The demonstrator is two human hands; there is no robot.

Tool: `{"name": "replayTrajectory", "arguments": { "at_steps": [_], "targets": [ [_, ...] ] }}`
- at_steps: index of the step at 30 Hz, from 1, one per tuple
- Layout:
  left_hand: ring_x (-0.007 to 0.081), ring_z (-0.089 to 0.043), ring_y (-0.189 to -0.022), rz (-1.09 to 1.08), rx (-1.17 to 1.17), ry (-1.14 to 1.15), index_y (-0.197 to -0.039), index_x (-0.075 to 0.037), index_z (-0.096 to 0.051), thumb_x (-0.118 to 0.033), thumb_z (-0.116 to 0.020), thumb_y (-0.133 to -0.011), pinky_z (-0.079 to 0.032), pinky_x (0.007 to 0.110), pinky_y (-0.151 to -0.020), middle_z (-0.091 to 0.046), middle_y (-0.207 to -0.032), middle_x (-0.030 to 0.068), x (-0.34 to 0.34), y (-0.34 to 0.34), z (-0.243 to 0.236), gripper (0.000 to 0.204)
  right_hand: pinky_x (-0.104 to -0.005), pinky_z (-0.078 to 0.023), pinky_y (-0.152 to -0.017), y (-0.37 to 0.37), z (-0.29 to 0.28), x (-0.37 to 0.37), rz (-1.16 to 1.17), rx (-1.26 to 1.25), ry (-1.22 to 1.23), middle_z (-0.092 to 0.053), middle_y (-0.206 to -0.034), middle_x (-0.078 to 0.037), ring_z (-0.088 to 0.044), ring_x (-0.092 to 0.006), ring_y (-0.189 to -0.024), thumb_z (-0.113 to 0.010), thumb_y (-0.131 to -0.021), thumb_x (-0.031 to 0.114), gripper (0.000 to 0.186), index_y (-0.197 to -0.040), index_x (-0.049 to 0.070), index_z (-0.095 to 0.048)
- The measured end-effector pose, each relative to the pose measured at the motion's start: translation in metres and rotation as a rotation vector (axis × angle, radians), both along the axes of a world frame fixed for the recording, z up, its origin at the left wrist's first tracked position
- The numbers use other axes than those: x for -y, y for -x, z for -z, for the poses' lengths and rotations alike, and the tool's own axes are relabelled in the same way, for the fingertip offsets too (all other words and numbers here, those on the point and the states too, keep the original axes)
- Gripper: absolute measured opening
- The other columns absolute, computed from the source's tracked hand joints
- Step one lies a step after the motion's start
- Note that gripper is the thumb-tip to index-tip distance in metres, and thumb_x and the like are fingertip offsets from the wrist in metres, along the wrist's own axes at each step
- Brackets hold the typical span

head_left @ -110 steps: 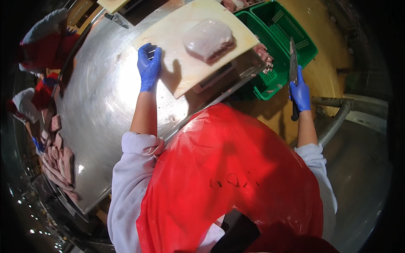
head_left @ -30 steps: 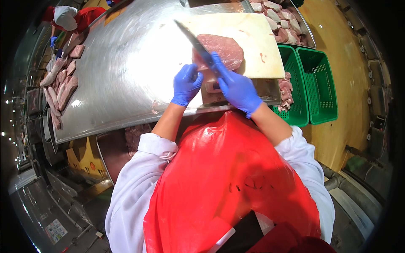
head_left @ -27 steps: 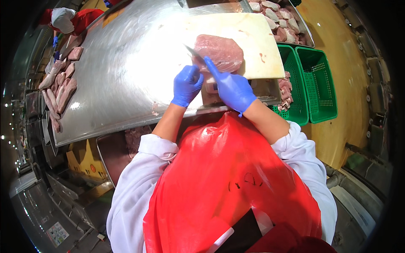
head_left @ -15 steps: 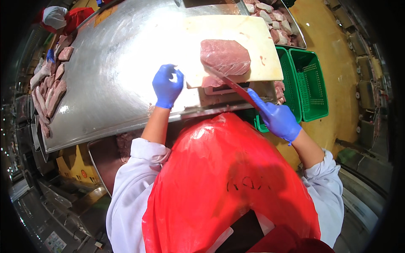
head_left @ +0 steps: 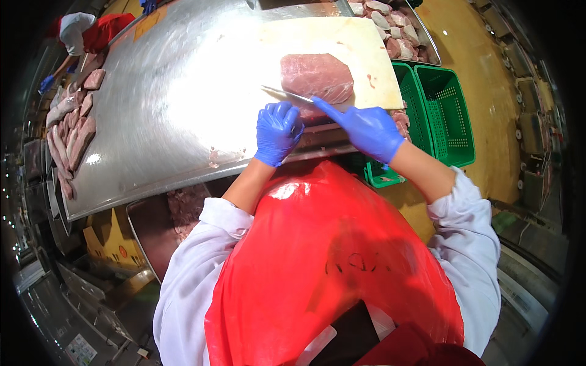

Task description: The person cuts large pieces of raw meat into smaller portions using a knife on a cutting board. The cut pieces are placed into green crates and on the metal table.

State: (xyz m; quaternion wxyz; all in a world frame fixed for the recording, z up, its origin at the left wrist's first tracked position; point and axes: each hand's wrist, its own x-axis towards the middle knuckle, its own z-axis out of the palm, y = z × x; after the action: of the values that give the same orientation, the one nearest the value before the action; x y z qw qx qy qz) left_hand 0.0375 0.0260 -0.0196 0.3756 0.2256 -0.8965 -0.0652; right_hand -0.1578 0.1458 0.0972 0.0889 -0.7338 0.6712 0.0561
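Block of meat sits on the pale cutting board, toward the near edge. Board lies on the metal counter. Right hand is closed round the knife, index finger laid out along the top of it; handle hidden in the grip. Blade points left, tip past the block's left end, along its near side. Touching or just beside the meat: can't tell.

Left hand is curled in, fist-like, just near of the blade. A reddish flap shows between the hands at the board's near edge. Can't tell if the left fingers pinch it or merely sit next to it; also can't tell if it's joined to the block.

How I'd run the cut, judging from here:
- Finger on the blade is good for angle control. Keep it high, off the edge.
- Blade shallow, nearly flat to the near face. Too steep probably digs into good meat.
- Long smooth strokes. Sawing likely leaves steps.
- If the left hand has the flap, light steady tension toward the near side, so the cut line opens up.
- Main risk: left knuckles sit close to the blade's tip half. Back them off left before any pull stroke.
- Wet meat likely slides; block is safer further onto the board.
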Motion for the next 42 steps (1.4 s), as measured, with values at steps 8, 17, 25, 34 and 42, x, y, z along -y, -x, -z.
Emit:
{"name": "replayTrajectory", "arguments": {
  "at_steps": [8, 17, 25, 34, 42],
  "targets": [
    [0.0339, -0.059, -0.081, -0.182, -0.107, -0.303, -0.089, -0.005, -0.059, -0.008, -0.067, -0.078, -0.051, 0.042, -0.074, -0.058, -0.087, 0.0141, 0.039, -0.033, 0.002, 0.014, -0.0427, -0.054, -0.052, 0.072, -0.023, -0.094, -0.061, -0.203, -0.072, -0.065, -0.072, -0.015, -0.064, -0.032, -0.056, -0.058, -0.085, 0.002, 0.085, -0.161, 0.024, -0.027],
    [0.006, -0.058, -0.08, -0.022, -0.333, -0.835, -0.1, -0.003, -0.063, -0.001, -0.07, -0.09, -0.048, 0.021, -0.073, -0.063, -0.089, -0.0002, 0.04, -0.047, -0.044, 0.012, -0.0464, -0.052, -0.056, 0.112, 0.024, -0.186, 0.19, 0.442, 0.26, -0.068, -0.084, -0.015, -0.064, -0.0374, -0.064, -0.062, -0.092, 0.011, 0.077, -0.159, 0.031, -0.03],
    [0.0285, -0.072, -0.083, 0.017, -0.048, -0.676, -0.124, -0.005, -0.059, -0.008, -0.065, -0.09, -0.056, 0.038, -0.07, -0.066, -0.092, 0.014, 0.014, -0.015, -0.037, 0.035, -0.0474, -0.052, -0.063, 0.033, 0.033, -0.058, 0.152, 0.484, 0.394, -0.067, -0.085, -0.017, -0.065, -0.0381, -0.07, -0.061, -0.094, 0.013, 0.076, -0.16, 0.03, -0.027],
    [0.0352, -0.065, -0.072, -0.299, 0.164, -0.188, -0.095, -0.013, -0.064, -0.02, -0.067, -0.09, -0.053, 0.046, -0.06, -0.062, -0.086, 0.0119, -0.015, 0.01, -0.014, 0.009, -0.0485, -0.053, -0.061, 0.02, 0.043, -0.006, 0.119, 0.46, 0.392, -0.066, -0.079, -0.017, -0.065, -0.0386, -0.066, -0.059, -0.094, 0.015, 0.077, -0.161, 0.032, -0.024],
    [0.0366, -0.066, -0.072, -0.327, 0.119, -0.23, -0.095, -0.014, -0.066, -0.021, -0.068, -0.09, -0.054, 0.047, -0.062, -0.064, -0.087, 0.0114, -0.017, 0.014, -0.002, 0.009, -0.0478, -0.054, -0.058, 0.008, 0.038, 0.017, -0.025, 0.19, 0.125, -0.066, -0.076, -0.018, -0.068, -0.0359, -0.065, -0.054, -0.09, 0.007, 0.081, -0.161, 0.027, -0.022]
  ]
}}
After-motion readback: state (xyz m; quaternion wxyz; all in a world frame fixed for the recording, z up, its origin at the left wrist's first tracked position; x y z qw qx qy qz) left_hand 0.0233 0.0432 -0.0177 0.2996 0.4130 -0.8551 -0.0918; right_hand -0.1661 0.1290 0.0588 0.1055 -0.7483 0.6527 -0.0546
